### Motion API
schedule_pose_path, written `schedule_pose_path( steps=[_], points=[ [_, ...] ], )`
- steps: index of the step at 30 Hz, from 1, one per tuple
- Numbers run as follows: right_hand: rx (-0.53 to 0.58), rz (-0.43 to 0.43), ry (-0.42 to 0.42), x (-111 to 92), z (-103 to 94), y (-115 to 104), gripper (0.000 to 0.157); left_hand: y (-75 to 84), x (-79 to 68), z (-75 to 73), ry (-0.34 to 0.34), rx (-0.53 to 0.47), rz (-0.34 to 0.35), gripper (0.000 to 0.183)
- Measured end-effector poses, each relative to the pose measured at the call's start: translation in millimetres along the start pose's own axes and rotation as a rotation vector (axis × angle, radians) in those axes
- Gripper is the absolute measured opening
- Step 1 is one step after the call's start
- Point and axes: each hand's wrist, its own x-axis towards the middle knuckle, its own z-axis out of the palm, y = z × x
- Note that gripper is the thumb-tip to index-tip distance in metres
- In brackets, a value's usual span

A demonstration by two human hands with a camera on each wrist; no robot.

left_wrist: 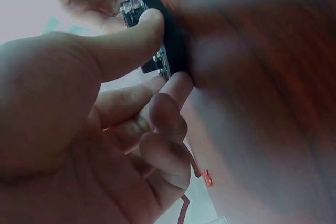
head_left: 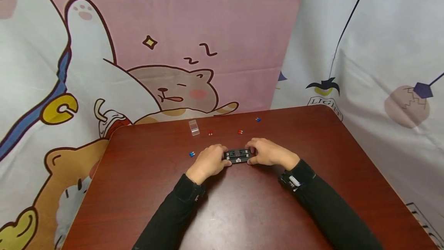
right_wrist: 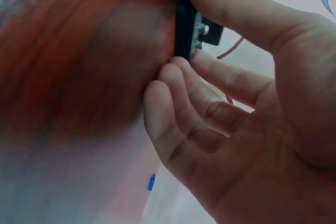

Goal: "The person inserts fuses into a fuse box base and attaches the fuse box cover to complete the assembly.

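A small black fuse block (head_left: 237, 160) with metal screw terminals lies flat at the middle of the brown table. My left hand (head_left: 209, 160) grips its left end, thumb along the front side and fingers at the back. At the opposite end my right hand (head_left: 269, 153) pinches it the same way. In the left wrist view the thumb presses on the side of the block (left_wrist: 176, 45), close over the tabletop. The right wrist view shows the other end of the block (right_wrist: 185, 30) between thumb and fingertips.
Two small red blade fuses (head_left: 210, 132) lie behind the block. One blue fuse (head_left: 192, 154) is left of my left hand, another blue fuse (head_left: 258, 119) near the table's back edge. A clear plastic box (head_left: 194, 127) stands at the back left. A printed cloth (head_left: 222, 30) hangs behind the table (head_left: 145, 196).
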Motion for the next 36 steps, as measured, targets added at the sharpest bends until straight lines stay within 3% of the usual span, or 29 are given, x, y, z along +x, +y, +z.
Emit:
schedule_pose_path(
  steps=[6,11,15,20,30,36],
  points=[
    [0.045,-0.077,-0.035,-3,-17.2,6,0.040,4.3,0.7,2.2,0.032,0.035,0.018,0.041],
    [0.015,-0.105,0.043,4,-26.7,12,0.031,5.0,-0.9,1.6,0.025,0.044,0.014,0.043],
    [-0.031,-0.086,0.120,16,-28.0,12,0.027,4.8,-1.1,1.2,0.018,0.046,0.008,0.044],
    [-0.087,-0.032,0.158,38,-32.7,10,0.022,5.1,-1.5,-0.5,0.012,0.052,0.004,0.045],
    [-0.260,-0.094,0.104,78,-47.3,6,0.013,2.3,-2.1,-1.3,0.010,0.059,0.010,0.043],
    [-0.320,-0.133,0.053,92,-50.3,1,0.018,2.1,-1.6,0.1,-0.001,0.045,-0.002,0.046]
  ],
)
